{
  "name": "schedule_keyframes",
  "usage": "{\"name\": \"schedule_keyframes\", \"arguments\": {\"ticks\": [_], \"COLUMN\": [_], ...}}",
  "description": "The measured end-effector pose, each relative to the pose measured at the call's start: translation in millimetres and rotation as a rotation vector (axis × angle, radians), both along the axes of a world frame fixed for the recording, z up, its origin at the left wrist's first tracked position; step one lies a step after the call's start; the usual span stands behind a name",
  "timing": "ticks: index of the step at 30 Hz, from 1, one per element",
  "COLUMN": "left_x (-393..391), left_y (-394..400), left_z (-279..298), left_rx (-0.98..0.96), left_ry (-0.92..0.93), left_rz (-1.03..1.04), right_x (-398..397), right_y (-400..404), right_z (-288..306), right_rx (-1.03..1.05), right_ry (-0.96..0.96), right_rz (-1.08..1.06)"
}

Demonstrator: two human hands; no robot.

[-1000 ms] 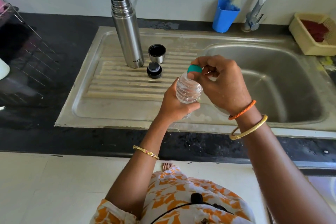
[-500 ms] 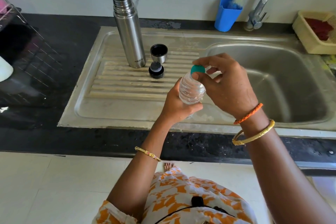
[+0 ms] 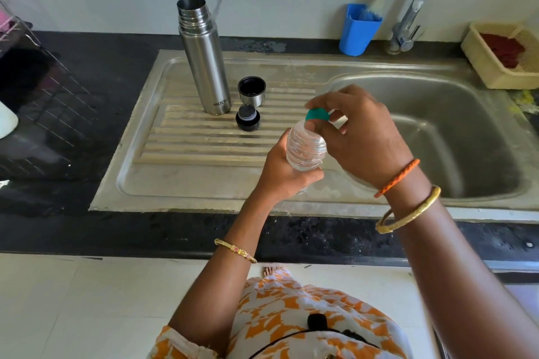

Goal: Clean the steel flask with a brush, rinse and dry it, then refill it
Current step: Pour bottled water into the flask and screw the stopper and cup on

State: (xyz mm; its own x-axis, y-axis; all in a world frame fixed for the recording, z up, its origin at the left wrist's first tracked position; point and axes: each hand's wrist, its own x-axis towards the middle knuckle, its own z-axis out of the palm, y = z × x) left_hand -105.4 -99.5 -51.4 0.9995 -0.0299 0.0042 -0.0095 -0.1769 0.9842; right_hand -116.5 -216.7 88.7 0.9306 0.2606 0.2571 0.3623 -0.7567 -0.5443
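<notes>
Fingers (image 3: 313, 103) pinch green cap (image 3: 317, 114); steel flask (image 3: 204, 64) reads MILTON.

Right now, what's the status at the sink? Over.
Left hand grips water bottle; right hand pinches its green cap. Flask upright on drainboard, open; cup lid and stopper beside it. Nothing blocking.

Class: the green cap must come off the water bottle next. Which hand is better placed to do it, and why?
The right hand: its fingers already pinch the green cap, while the left hand grips the water bottle body, steadying it.
</notes>
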Motion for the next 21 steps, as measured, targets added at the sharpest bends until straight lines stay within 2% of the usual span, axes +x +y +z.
{"name": "schedule_keyframes", "arguments": {"ticks": [5, 11, 16, 18, 21], "left_x": [-5, -6, -5, -6, -6], "left_y": [-1, 0, 1, 1, 1], "left_z": [7, 10, 12, 12, 11], "left_rx": [-0.013, 0.002, 0.001, -0.006, -0.012], "left_ry": [0.002, 0.023, 0.019, 0.023, 0.033], "left_rz": [-0.002, -0.012, -0.013, -0.015, 0.0], "right_x": [0, 3, 11, 18, 24], "right_y": [-5, -5, -15, -26, -39], "right_z": [4, 7, 17, 18, 8], "right_rx": [0.02, -0.083, -0.129, -0.032, 0.368], "right_ry": [0.123, 0.038, 0.0, 0.038, 0.181], "right_rz": [0.081, -0.011, 0.241, 0.309, 0.352]}}
